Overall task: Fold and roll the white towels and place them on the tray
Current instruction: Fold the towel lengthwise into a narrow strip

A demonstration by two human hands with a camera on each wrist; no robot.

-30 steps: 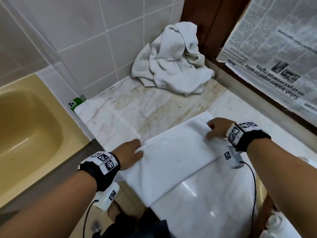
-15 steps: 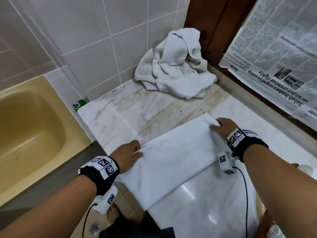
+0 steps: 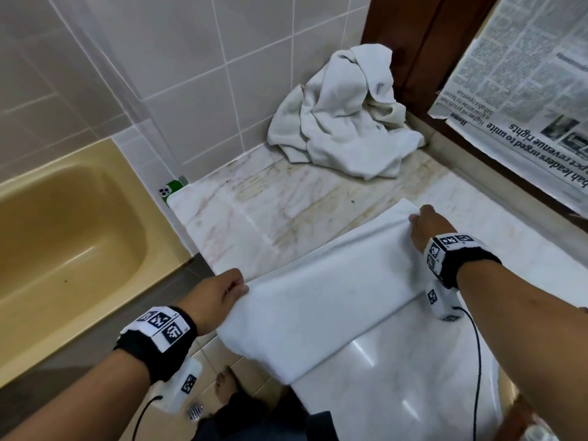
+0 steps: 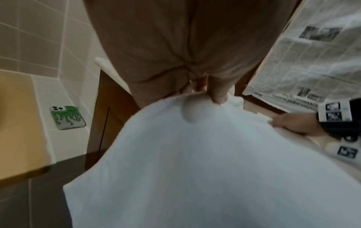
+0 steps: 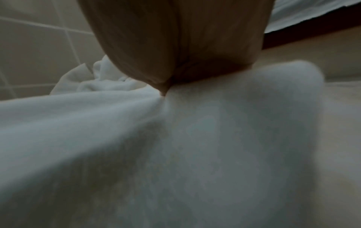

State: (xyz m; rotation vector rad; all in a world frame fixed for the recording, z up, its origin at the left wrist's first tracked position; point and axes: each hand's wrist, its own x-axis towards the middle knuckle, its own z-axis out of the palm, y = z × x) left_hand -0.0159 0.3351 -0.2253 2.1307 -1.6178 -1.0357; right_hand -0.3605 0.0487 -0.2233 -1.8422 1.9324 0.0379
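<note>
While left hand (image 3: 219, 297) pinches folded towel (image 3: 321, 303), right hand (image 3: 424, 226) grips it.

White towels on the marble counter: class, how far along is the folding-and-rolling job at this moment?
Done: the flat white towel looks folded into a long band. In hand: the left hand and right hand each pinch an end. Left: rolling it, the crumpled white towel in the corner, and traying both; no tray is clearly in view.
</note>
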